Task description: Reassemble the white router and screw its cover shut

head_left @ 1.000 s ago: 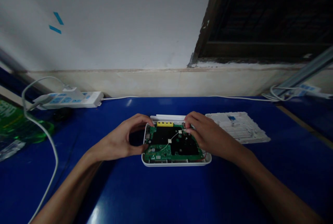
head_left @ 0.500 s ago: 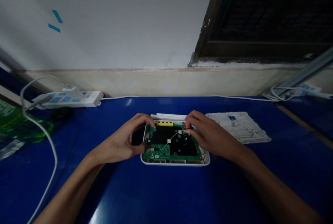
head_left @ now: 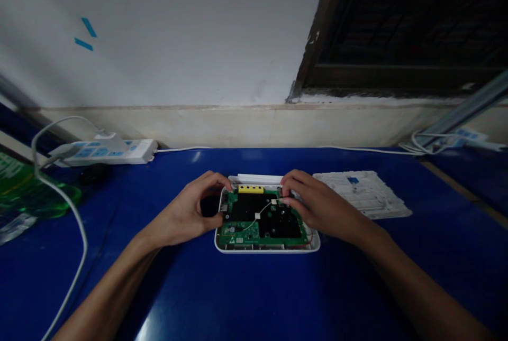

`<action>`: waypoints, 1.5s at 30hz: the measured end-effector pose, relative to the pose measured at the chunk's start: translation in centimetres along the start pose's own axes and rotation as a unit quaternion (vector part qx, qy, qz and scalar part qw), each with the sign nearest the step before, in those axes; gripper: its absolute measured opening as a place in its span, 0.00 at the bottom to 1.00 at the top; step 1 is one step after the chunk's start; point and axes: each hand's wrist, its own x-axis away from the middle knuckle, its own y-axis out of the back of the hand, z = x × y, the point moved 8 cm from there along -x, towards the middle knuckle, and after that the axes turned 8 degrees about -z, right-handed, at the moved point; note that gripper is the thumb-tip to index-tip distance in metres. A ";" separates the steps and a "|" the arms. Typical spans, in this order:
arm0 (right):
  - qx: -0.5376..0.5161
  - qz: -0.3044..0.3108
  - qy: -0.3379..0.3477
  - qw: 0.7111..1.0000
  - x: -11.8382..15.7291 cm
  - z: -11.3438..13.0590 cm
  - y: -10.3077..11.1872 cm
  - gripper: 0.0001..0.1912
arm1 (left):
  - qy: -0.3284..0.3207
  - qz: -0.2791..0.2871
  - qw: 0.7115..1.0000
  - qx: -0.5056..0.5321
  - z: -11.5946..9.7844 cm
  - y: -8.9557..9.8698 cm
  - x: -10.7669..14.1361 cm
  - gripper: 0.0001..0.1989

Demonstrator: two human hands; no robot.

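My left hand curved around the white plastic casing, fingers on its far rim. The green circuit board lay between my hands, its tiny print unreadable. My right hand's fingers bunched together at the board's far right, beside a thin white wire.

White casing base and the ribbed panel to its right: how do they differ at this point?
The white casing base holds a green circuit board, while the white ribbed panel holds no board. The left hand and right hand are at the casing base; neither is at the panel. The casing base has a smooth raised rim; the panel is flatter, with moulded ribs. Both look like white plastic and lie on the blue tabletop.
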 end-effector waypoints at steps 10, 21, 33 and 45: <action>-0.008 -0.001 0.003 1.000 0.0 -0.1 -0.1 0.06 | 0.018 -0.022 0.999 0.020 0.6 0.2 -0.4 0.20; 0.012 -0.003 0.022 1.000 -0.1 0.4 0.0 0.05 | 0.012 0.008 1.000 0.027 0.2 0.1 -0.3 0.18; 0.018 0.002 0.018 1.000 -0.4 0.5 -0.2 0.05 | -0.060 -0.006 0.969 -0.239 -1.6 0.9 0.0 0.16; 0.030 -0.001 0.017 0.999 -0.3 0.3 -0.3 0.04 | -0.032 0.024 0.934 -0.354 -1.9 -0.6 0.4 0.21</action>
